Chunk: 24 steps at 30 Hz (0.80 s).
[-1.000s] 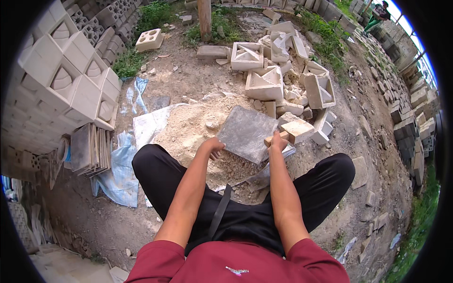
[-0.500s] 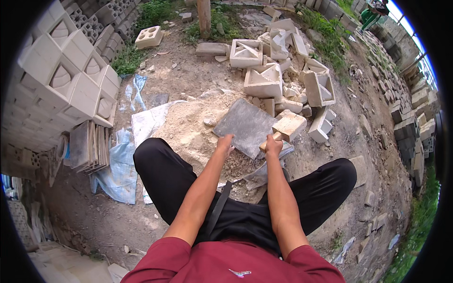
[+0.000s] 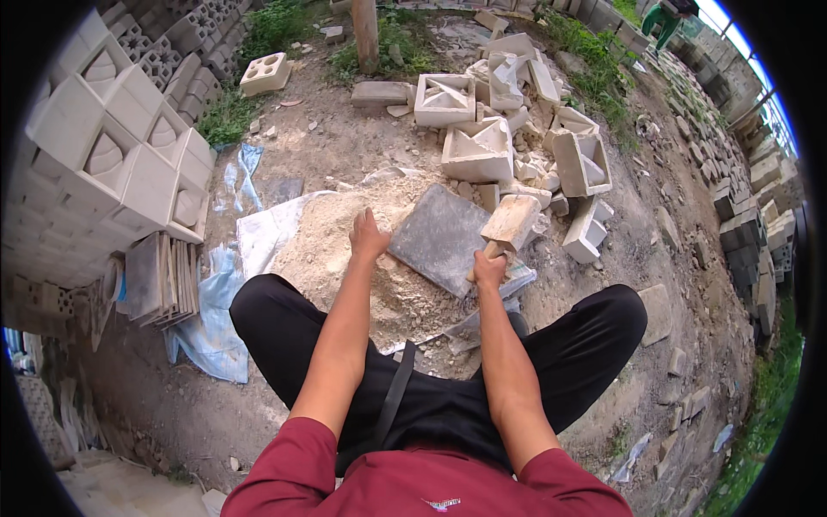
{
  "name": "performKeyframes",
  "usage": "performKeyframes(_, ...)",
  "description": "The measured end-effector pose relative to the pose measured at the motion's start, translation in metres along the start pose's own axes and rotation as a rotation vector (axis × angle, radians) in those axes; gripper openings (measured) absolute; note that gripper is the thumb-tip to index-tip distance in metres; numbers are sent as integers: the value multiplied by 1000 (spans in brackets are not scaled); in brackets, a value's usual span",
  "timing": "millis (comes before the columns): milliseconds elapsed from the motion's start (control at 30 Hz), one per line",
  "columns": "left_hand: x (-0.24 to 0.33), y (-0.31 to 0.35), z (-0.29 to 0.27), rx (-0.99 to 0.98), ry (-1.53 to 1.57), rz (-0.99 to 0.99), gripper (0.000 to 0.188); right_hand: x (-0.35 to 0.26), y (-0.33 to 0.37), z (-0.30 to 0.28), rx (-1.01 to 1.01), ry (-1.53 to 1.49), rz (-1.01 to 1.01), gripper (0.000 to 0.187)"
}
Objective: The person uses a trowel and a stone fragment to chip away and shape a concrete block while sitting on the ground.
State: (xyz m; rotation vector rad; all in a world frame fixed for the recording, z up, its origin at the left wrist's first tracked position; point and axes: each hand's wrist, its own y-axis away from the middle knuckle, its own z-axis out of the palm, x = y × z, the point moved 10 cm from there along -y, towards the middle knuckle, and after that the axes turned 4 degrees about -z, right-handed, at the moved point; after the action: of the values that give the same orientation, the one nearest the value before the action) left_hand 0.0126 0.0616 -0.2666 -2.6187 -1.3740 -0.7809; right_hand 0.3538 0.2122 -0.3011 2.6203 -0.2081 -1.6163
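My right hand (image 3: 490, 269) is closed around the handle of a wooden mallet (image 3: 512, 221), whose pale block head is raised past the right edge of a flat dark grey board (image 3: 442, 238). That board lies tilted on a heap of pale, sandy material (image 3: 327, 258). My left hand (image 3: 369, 236) is at the heap, left of the board and apart from it. Its fingers look curled in, and whatever they hold is hidden.
Pale cast blocks, some broken, lie piled beyond the board, including a hollow block (image 3: 479, 152). Patterned blocks (image 3: 138, 155) are stacked high at left, above leaning thin boards (image 3: 162, 277). A blue sheet (image 3: 215, 319) lies left of my knee. A person (image 3: 668, 21) stands far right.
My left hand has let go of the board's near edge and moved left onto the heap. The mallet has come up and slightly left in my right hand.
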Motion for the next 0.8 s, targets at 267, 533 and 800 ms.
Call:
performKeyframes(267,-4,-5,25,-80,-86,187,79,-20,10,16,-220,157,-280,61)
performKeyframes(533,74,21,10,34,-12,229,74,-21,11,3,-219,199,-248,55)
performKeyframes(800,66,52,60,-8,-75,223,72,-56,35,-15,-130,239,-283,44)
